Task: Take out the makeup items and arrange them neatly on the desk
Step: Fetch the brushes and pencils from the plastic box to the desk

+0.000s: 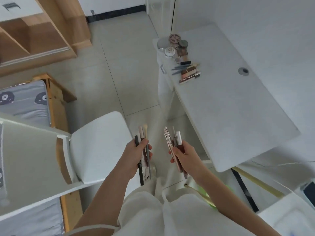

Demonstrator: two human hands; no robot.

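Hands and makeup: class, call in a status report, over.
Left hand holds brush and pencils. Right hand holds tubes. Other makeup already on desk. White chair to the left.

Around us, the room's furniture.
We see a white chair [95,145], a wooden shelf [42,29], and a patterned grey cushion [23,101].

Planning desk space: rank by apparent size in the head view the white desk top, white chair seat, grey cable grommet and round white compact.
1. White desk top, largest.
2. White chair seat; it sits nearer the camera, though the gap looks clear.
3. Round white compact and grey cable grommet: alike, unranked.
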